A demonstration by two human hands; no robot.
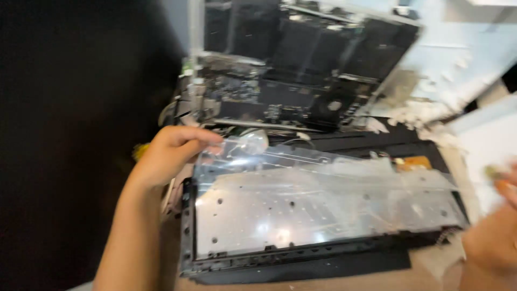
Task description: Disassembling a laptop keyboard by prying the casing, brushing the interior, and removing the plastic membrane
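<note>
A clear plastic sheet (301,178) lies over the inside of an opened laptop base. The sheet is thin, shiny and see-through, and light bounces off it in bright spots. It is a bit wrinkled, and its far left corner is lifted up off the base.

Under the sheet is a flat silver metal plate (323,215) with many small dark holes in it. The plate sits in the black laptop base (301,263), which rests on a brown table (431,272).

The left hand (169,153) is at the sheet's lifted corner. Its fingers are curled and pinch that corner. The right hand (493,242) is at the right edge of the view, just beside the base. It is blurry and partly cut off. Something small and orange shows by its fingers, but I cannot tell if the hand is open or closed.

Behind the base, the other half of the laptop (301,70) stands up, tilted back. It is dark, with a circuit board and black parts showing. Torn white foam (447,102) lies to the right of it.
</note>
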